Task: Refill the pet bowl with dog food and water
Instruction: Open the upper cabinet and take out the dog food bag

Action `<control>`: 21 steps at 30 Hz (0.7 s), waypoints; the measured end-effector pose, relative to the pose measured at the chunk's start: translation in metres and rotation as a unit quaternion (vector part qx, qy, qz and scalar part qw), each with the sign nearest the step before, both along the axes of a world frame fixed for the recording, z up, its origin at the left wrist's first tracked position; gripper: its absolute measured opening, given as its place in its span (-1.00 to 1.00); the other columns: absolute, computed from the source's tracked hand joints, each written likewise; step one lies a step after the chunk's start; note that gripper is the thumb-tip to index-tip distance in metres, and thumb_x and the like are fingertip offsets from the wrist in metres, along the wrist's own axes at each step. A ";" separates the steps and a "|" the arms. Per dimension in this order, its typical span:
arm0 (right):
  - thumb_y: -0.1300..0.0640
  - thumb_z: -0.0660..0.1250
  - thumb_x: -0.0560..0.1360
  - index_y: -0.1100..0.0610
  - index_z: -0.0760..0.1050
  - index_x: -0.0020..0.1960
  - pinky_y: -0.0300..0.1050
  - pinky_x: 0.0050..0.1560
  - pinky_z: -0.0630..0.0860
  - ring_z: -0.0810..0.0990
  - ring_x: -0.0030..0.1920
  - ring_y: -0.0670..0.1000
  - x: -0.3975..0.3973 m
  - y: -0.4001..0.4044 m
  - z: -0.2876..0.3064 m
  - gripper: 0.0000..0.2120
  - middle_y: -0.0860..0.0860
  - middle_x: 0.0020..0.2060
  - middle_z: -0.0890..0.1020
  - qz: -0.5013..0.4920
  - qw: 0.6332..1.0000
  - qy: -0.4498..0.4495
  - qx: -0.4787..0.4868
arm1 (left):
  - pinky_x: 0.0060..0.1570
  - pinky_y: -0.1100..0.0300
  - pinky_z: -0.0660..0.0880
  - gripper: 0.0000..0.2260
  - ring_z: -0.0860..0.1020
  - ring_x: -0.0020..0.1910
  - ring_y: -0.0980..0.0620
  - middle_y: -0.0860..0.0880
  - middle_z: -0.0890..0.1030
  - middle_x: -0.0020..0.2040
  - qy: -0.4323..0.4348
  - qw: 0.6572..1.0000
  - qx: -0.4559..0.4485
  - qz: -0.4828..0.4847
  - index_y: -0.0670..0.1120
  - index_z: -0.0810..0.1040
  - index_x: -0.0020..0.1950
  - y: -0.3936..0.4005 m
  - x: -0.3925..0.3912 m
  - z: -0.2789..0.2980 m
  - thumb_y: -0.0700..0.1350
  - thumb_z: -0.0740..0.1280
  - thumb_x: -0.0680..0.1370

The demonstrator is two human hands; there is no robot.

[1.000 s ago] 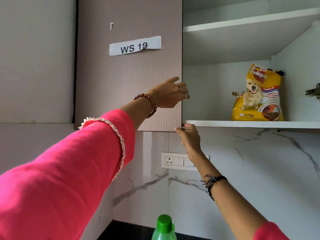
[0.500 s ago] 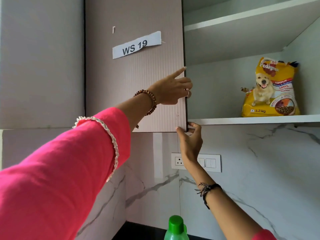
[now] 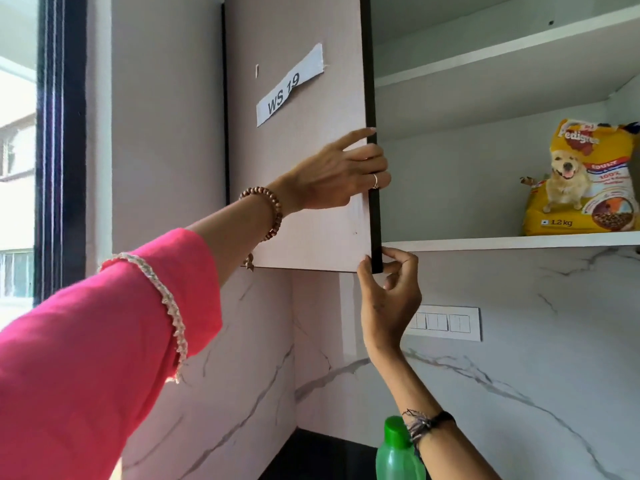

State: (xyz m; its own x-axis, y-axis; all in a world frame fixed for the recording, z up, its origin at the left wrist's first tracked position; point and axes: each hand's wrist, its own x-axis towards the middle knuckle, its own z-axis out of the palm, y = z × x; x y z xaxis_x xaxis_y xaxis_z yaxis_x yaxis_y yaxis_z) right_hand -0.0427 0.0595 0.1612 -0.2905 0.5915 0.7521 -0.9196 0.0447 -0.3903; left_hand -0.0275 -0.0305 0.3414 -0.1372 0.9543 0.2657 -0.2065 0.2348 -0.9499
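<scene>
A yellow dog food bag (image 3: pixel 585 178) stands upright on the lower shelf (image 3: pixel 502 241) of an open wall cupboard, at the far right. The pale cupboard door (image 3: pixel 301 161), labelled WS 19, stands ajar with its dark edge showing. My left hand (image 3: pixel 341 174) grips that edge at mid height, fingers curled round it. My right hand (image 3: pixel 389 292) pinches the door's bottom corner from below. A green water bottle (image 3: pixel 398 452) with a green cap shows at the bottom, just left of my right forearm.
A second shelf (image 3: pixel 502 53) runs above the lower one. A white switch panel (image 3: pixel 446 322) sits on the marble wall behind my right hand. A dark-framed window (image 3: pixel 52 150) is at the far left. A dark counter strip (image 3: pixel 329 459) shows below.
The door has swung further out, so its dark edge now faces me. Both hands stay on it. The view has shifted left, bringing a window into sight and pushing the bag to the right edge.
</scene>
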 end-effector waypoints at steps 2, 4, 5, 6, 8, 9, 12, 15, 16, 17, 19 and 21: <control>0.06 0.39 0.37 0.00 0.45 -0.04 -0.44 -0.33 0.30 0.39 -0.37 -0.16 0.014 -0.012 -0.003 -0.80 -0.21 -0.27 0.54 -0.008 1.000 0.025 0.017 | 0.35 -0.02 0.34 -0.72 0.50 0.05 -0.01 -0.01 0.59 -0.05 0.016 0.999 0.001 -0.029 -0.08 0.41 0.01 -0.014 0.009 -0.002 -0.38 0.11 0.41; 0.02 0.36 0.40 -0.01 0.45 0.02 -0.45 -0.31 0.32 0.40 -0.37 -0.15 0.025 -0.025 -0.008 -0.78 -0.23 -0.21 0.54 -0.014 0.998 0.045 0.038 | 0.34 -0.02 0.37 -0.74 0.54 0.03 -0.01 -0.02 0.60 -0.06 0.012 0.999 0.010 -0.050 -0.08 0.40 0.00 -0.028 0.023 -0.005 -0.38 0.12 0.44; 0.00 0.35 0.41 -0.02 0.45 0.05 -0.43 -0.30 0.35 0.40 -0.36 -0.13 0.030 -0.031 -0.011 -0.77 -0.22 -0.19 0.54 -0.012 0.998 0.051 0.047 | 0.33 -0.03 0.37 -0.75 0.56 -0.01 -0.02 -0.02 0.60 -0.09 0.006 0.998 0.022 -0.061 -0.08 0.41 -0.02 -0.034 0.031 -0.005 -0.39 0.11 0.46; -0.02 0.35 0.41 -0.03 0.45 0.07 -0.40 -0.31 0.37 0.41 -0.35 -0.12 0.034 -0.037 -0.013 -0.75 -0.22 -0.18 0.54 -0.009 0.997 0.055 0.055 | 0.33 -0.03 0.37 -0.74 0.58 -0.07 -0.02 -0.02 0.59 -0.15 0.004 0.997 0.034 -0.075 -0.08 0.43 -0.06 -0.038 0.039 -0.005 -0.39 0.07 0.48; -0.02 0.36 0.41 -0.03 0.45 0.09 -0.36 -0.31 0.41 0.43 -0.33 -0.11 0.042 -0.048 -0.014 -0.73 -0.24 -0.18 0.53 -0.002 0.995 0.067 0.069 | 0.33 -0.06 0.37 -0.67 0.57 -0.23 -0.03 -0.01 0.55 -0.30 0.007 0.993 0.046 -0.110 -0.08 0.50 -0.19 -0.043 0.058 -0.006 -0.40 0.03 0.48; -0.02 0.37 0.41 -0.03 0.45 0.09 -0.33 -0.31 0.43 0.45 -0.31 -0.10 0.047 -0.054 -0.013 -0.73 -0.25 -0.19 0.52 0.002 0.995 0.073 0.073 | 0.32 -0.08 0.37 -0.67 0.54 -0.32 -0.03 0.00 0.52 -0.38 0.009 0.992 0.044 -0.119 -0.08 0.52 -0.27 -0.043 0.069 -0.005 -0.42 0.06 0.43; -0.02 0.39 0.41 0.00 0.48 0.09 -0.26 -0.29 0.47 0.47 -0.32 -0.08 0.062 -0.069 -0.014 -0.71 -0.17 -0.24 0.54 0.017 0.992 0.091 0.088 | 0.31 -0.10 0.37 -0.72 0.43 -0.47 -0.04 0.01 0.44 -0.51 0.017 0.995 0.024 -0.096 -0.09 0.48 -0.45 -0.050 0.101 -0.002 -0.41 0.10 0.26; 0.01 0.41 0.40 0.00 0.51 0.13 -0.29 -0.21 0.50 0.54 -0.26 -0.10 0.074 -0.081 -0.019 -0.68 -0.12 -0.18 0.61 0.047 0.984 0.100 0.141 | 0.32 -0.08 0.37 -0.77 0.44 -0.48 -0.06 0.00 0.45 -0.52 -0.001 0.999 0.007 -0.042 -0.10 0.45 -0.48 -0.069 0.127 0.002 -0.37 0.11 0.25; 0.01 0.41 0.39 -0.01 0.51 0.15 -0.32 -0.16 0.50 0.55 -0.22 -0.12 0.078 -0.084 -0.020 -0.67 -0.12 -0.14 0.62 0.061 0.978 0.101 0.169 | 0.31 -0.07 0.39 -0.77 0.45 -0.47 -0.07 -0.01 0.47 -0.51 -0.008 1.000 0.009 -0.018 -0.11 0.46 -0.46 -0.077 0.135 0.003 -0.37 0.13 0.27; 0.01 0.41 0.39 -0.01 0.51 0.17 -0.33 -0.12 0.50 0.55 -0.19 -0.14 0.082 -0.089 -0.022 -0.65 -0.13 -0.10 0.62 0.071 0.972 0.103 0.199 | 0.31 -0.06 0.40 -0.78 0.48 -0.44 -0.08 -0.02 0.49 -0.49 -0.015 1.000 0.013 0.013 -0.11 0.49 -0.43 -0.086 0.143 0.004 -0.36 0.16 0.31; 0.02 0.39 0.41 -0.01 0.51 0.23 -0.30 -0.05 0.51 0.53 -0.14 -0.16 0.088 -0.099 -0.025 -0.61 -0.19 -0.04 0.59 0.085 0.956 0.108 0.258 | 0.34 -0.04 0.35 -0.79 0.54 -0.37 -0.08 -0.03 0.55 -0.43 -0.028 0.996 0.022 0.078 -0.12 0.55 -0.36 -0.110 0.152 0.005 -0.29 0.19 0.41; 0.01 0.37 0.43 -0.03 0.47 0.29 -0.36 0.03 0.48 0.51 -0.08 -0.21 0.095 -0.114 -0.026 -0.58 -0.30 0.01 0.52 0.092 0.940 0.098 0.312 | 0.41 -0.05 0.21 -0.74 0.60 -0.28 -0.07 -0.05 0.63 -0.34 -0.056 0.990 0.035 0.124 -0.11 0.61 -0.27 -0.135 0.160 0.002 -0.20 0.15 0.47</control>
State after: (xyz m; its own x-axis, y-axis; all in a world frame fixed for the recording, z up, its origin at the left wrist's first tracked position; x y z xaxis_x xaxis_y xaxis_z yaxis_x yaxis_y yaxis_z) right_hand 0.0522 -0.0541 0.1351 -0.1637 -0.0302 0.9860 -0.9859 0.0411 -0.1624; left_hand 0.1321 -0.1654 0.3433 -0.3981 0.8672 0.2992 -0.1602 0.2554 -0.9535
